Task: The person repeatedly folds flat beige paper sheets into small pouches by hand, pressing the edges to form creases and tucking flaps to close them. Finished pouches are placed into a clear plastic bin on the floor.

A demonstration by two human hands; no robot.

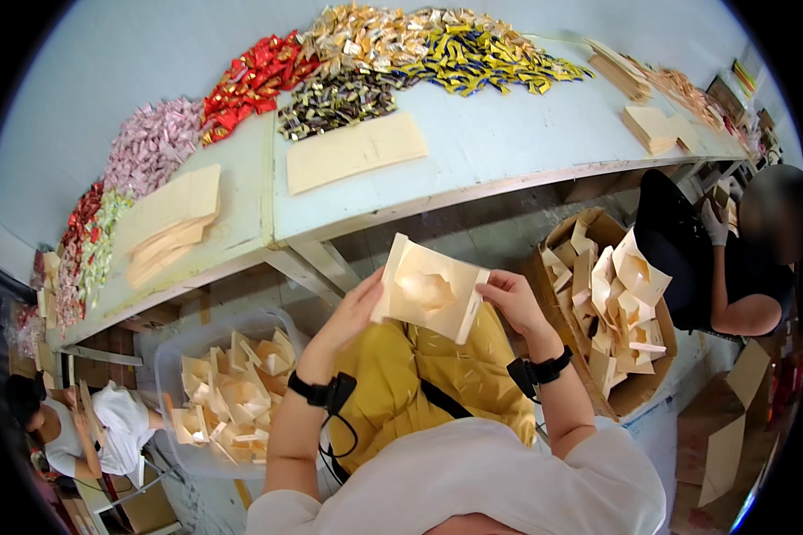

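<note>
Above my lap I hold a cream-coloured folded card piece (459,290) with an irregular, scalloped opening in its middle and raised edges at both ends. My left hand (355,308) grips its left end. On the other end, my right hand (514,301) pinches the edge between thumb and fingers. Similar folded card pieces (241,392) fill a clear plastic tub (165,374) to my left. More such pieces (629,285) are heaped in an open brown cardboard box (558,241) to my right.
A pale table (473,152) runs across the front, bearing wrapped sweets (357,40) in coloured heaps and flat card stacks (357,152). One person (71,428) sits at the left. Another person (723,259) works at the right, beyond the box. An open carton (723,437) stands lower right.
</note>
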